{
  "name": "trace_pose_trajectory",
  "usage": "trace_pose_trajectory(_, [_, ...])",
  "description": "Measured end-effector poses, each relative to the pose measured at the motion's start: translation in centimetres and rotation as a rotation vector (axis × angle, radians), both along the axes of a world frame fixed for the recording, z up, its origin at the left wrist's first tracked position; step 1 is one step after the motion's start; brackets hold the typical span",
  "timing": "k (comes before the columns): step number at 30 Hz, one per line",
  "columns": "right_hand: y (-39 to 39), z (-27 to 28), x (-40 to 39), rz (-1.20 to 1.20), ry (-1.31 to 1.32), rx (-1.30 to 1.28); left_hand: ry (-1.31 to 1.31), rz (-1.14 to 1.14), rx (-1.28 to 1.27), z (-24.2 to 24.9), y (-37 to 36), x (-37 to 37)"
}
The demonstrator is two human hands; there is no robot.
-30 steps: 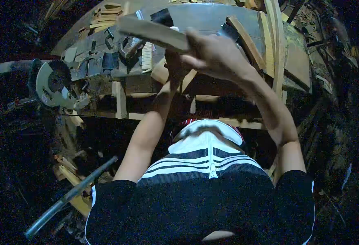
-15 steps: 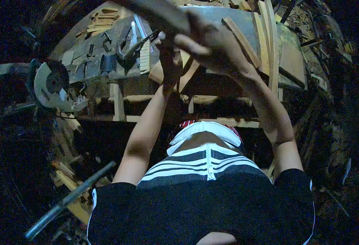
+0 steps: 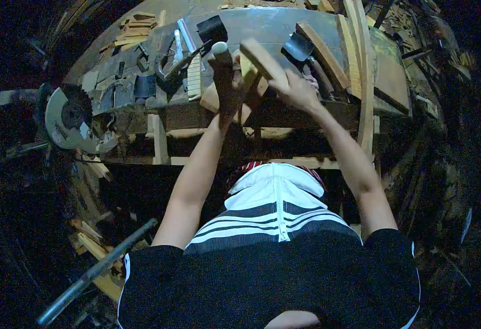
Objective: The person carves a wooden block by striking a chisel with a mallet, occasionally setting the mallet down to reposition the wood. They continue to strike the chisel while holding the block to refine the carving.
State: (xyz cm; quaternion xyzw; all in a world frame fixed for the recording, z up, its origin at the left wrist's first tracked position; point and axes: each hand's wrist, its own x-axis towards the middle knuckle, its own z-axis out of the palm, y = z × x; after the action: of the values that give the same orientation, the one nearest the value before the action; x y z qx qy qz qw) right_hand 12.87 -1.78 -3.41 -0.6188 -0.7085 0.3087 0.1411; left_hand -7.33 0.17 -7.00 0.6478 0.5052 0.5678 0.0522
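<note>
My left hand is closed around an upright chisel; its pale, round handle end points up at me, and its blade is hidden below the fist. In my right hand, fingers wrapped round one end, is a wooden bar, a little blurred. The bar's free end slants up and left, close to the right of the chisel's handle end. Beneath both hands, partly covered, lie pale pieces of wood at the near edge of the workbench.
Long wooden strips lie along the bench's right side, beside a dark metal blade. To the left are a curved dark frame tool and a pale notched strip. A circular saw stands far left; a metal pipe is lower left.
The wooden bar in my right hand has come down from high in front of the camera and swung to the right. My left hand stays in place on the chisel.
</note>
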Motion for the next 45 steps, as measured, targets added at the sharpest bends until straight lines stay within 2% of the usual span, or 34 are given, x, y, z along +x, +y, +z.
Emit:
trace_pose_trajectory(1, [-0.6,-2.7,0.4,0.015,0.014,0.018,-0.204,-0.072,-0.14,-1.1,0.2,-0.2])
trace_pose_trajectory(3, [-2.2,-3.1,0.6,0.0,-0.012,-0.058,-0.254,-0.172,-0.134,3.8,-1.5,0.3])
trace_pose_trajectory(4, [-2.8,-3.1,0.6,-0.014,-0.043,-0.127,-0.252,-0.174,-0.138,2.7,-1.0,-0.4])
trace_pose_trajectory(5, [-3.0,-3.4,0.5,-0.009,-0.075,-0.104,-0.04,0.0,-0.169,0.7,0.0,-1.8])
trace_pose_trajectory(7, [-3.3,-3.6,0.2,-0.029,-0.03,-0.089,-0.135,0.148,-0.446,0.6,1.1,-5.2])
trace_pose_trajectory(8, [-3.3,-3.7,0.3,-0.042,0.008,-0.067,-0.446,0.122,-0.69,1.9,1.6,-6.3])
trace_pose_trajectory(9, [-3.3,-4.1,0.6,-0.05,0.009,-0.065,-0.508,0.298,-0.567,3.1,1.1,-5.9])
trace_pose_trajectory(11, [-3.4,-5.0,0.4,-0.053,-0.026,0.011,-0.714,0.328,-0.18,-1.3,1.7,-8.8])
trace_pose_trajectory(12, [-3.4,-4.8,0.3,-0.052,-0.021,0.01,-0.733,0.306,-0.262,-0.7,1.0,-10.1])
trace_pose_trajectory(13, [-3.2,-4.5,0.3,-0.039,-0.005,-0.037,-0.882,0.402,-0.316,-0.9,0.1,-9.8])
trace_pose_trajectory(14, [-3.2,-4.3,0.5,-0.028,0.008,-0.083,-1.033,0.496,-0.37,1.4,-1.1,-8.2])
trace_pose_trajectory(18, [-3.1,-6.6,0.4,-0.032,-0.011,-0.021,-1.059,0.561,-0.292,0.3,-1.1,-9.0])
trace_pose_trajectory(20, [-3.4,-6.4,0.2,-0.071,-0.005,-0.031,-1.097,0.266,-0.329,0.7,-1.1,-9.6])
trace_pose_trajectory(22, [-3.5,-5.6,0.2,-0.065,0.013,-0.042,-0.796,-0.093,-0.519,4.3,-2.3,-9.4])
trace_pose_trajectory(24, [-3.5,-5.4,0.3,-0.063,0.033,-0.051,-0.508,-0.317,-0.579,8.3,-2.1,-8.0])
trace_pose_trajectory(25, [-3.5,-5.5,0.3,-0.06,0.038,-0.059,-0.508,-0.316,-0.578,9.3,-2.3,-8.1])
trace_pose_trajectory(27, [-3.4,-5.3,0.2,-0.056,0.044,-0.064,-0.641,-0.728,-0.798,10.6,-2.7,-9.3])
trace_pose_trajectory(29, [-3.5,-5.1,0.2,-0.063,0.057,-0.067,-0.673,-0.742,-0.836,8.4,-2.2,-11.5])
trace_pose_trajectory(32, [-3.5,-5.4,0.4,-0.075,0.049,-0.077,-0.419,-0.789,-0.786,7.4,-1.4,-12.4])
trace_pose_trajectory(35, [-3.5,-5.2,0.6,-0.039,0.066,-0.09,-0.731,-0.316,-0.643,5.4,-2.5,-11.1])
trace_pose_trajectory(39, [-3.8,-5.2,0.6,-0.046,0.071,-0.113,-0.668,-0.21,-0.679,6.5,-2.8,-9.7])
trace_pose_trajectory(40, [-3.9,-5.2,0.6,-0.058,0.069,-0.107,-0.67,-0.205,-0.678,6.5,-2.8,-9.2])
trace_pose_trajectory(42, [-4.0,-4.7,0.7,-0.07,0.064,-0.099,-0.743,-0.325,-0.473,6.8,-2.9,-8.3])
trace_pose_trajectory(43, [-3.9,-4.4,0.8,-0.062,0.038,-0.119,-0.768,-0.3,-0.664,7.4,-2.8,-8.6])
trace_pose_trajectory(45, [-3.8,-4.1,0.9,-0.054,0.011,-0.138,-0.739,-0.312,-0.568,7.9,-2.7,-8.2])
